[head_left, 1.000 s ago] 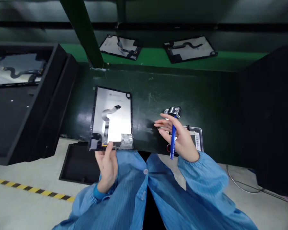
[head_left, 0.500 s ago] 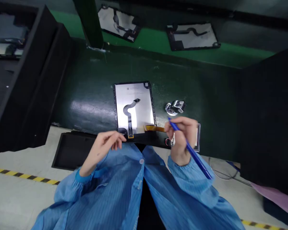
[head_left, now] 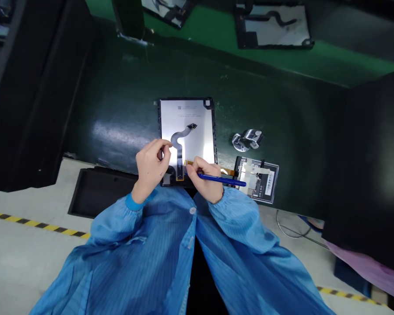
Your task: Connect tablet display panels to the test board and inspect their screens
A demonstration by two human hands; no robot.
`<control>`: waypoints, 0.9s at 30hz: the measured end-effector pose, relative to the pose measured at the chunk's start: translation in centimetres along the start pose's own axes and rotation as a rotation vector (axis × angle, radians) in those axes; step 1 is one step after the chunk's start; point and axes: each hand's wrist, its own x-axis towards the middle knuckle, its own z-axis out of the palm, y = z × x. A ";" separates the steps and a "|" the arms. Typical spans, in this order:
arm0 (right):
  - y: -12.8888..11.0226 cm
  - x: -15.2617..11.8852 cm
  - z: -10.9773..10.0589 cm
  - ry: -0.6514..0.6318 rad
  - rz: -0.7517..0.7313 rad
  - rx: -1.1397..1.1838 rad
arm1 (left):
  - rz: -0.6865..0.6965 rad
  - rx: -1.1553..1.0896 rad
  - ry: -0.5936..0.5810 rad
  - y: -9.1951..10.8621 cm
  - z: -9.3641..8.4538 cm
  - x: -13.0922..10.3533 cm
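Observation:
A display panel (head_left: 202, 135) lies silver back up on the dark green bench. A black flex cable (head_left: 179, 155) curves across it. My left hand (head_left: 151, 166) is over the panel's left side, thumb and forefinger drawn together beside the cable's bend. Whether anything is between those fingertips is hidden. In my right hand (head_left: 205, 177), closed near the panel's lower edge, is a blue pen (head_left: 223, 179), its back end pointing right. An orange ribbon cable (head_left: 228, 171) passes behind this hand, from the panel to a small circuit unit (head_left: 265, 181) on the right.
A shiny metal piece (head_left: 248, 140) stands right of the panel. Another panel (head_left: 279, 26) rests at the back. Black box-like structures (head_left: 36, 96) flank the bench on the left, and a black tray (head_left: 100, 192) sits below its front edge.
My right hand has moved left onto the panel with the pen, uncovering the circuit unit. My left hand has risen to the cable's bend and its fingers have drawn together. The view has shifted slightly.

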 end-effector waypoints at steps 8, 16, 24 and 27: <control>-0.2 0.0 0.4 -0.051 -0.044 -0.051 | -0.002 0.009 0.004 0.0 0.3 -0.1; -0.3 -0.4 -2.6 0.155 0.047 0.023 | 0.090 0.157 -0.234 0.9 -1.9 3.2; 2.1 -0.7 -9.0 -0.037 -0.112 -0.458 | 0.364 0.290 -0.502 1.0 1.4 9.2; 2.9 -0.7 -9.0 -0.143 -0.137 -0.413 | 0.252 0.040 -0.625 1.9 1.0 9.6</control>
